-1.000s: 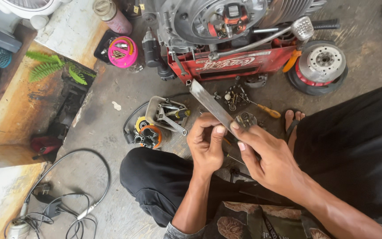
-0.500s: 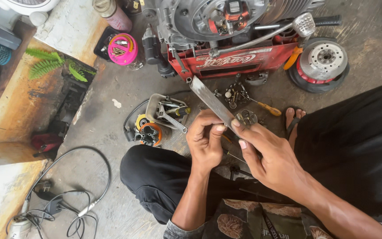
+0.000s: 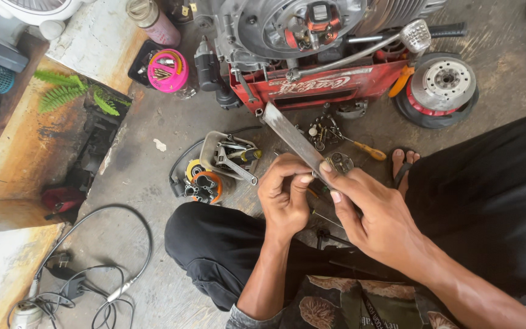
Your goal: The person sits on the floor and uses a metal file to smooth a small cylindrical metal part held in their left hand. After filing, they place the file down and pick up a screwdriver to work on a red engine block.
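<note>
Hands: left hand [image 3: 284, 198] and right hand [image 3: 369, 210] at frame centre, fingers pinched on flat metal file [image 3: 293, 141] and small part [image 3: 339, 162].
Progress: mid-filing seemingly; engine [image 3: 299, 27] at top open, loose bits [image 3: 321, 131] unfitted.

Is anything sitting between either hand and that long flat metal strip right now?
Nothing visible does. The left hand and the right hand both already pinch the near end of the long flat grey metal strip, fingertips directly on it. Its far end points toward the red crate under the engine; whether it touches is unclear.
</note>
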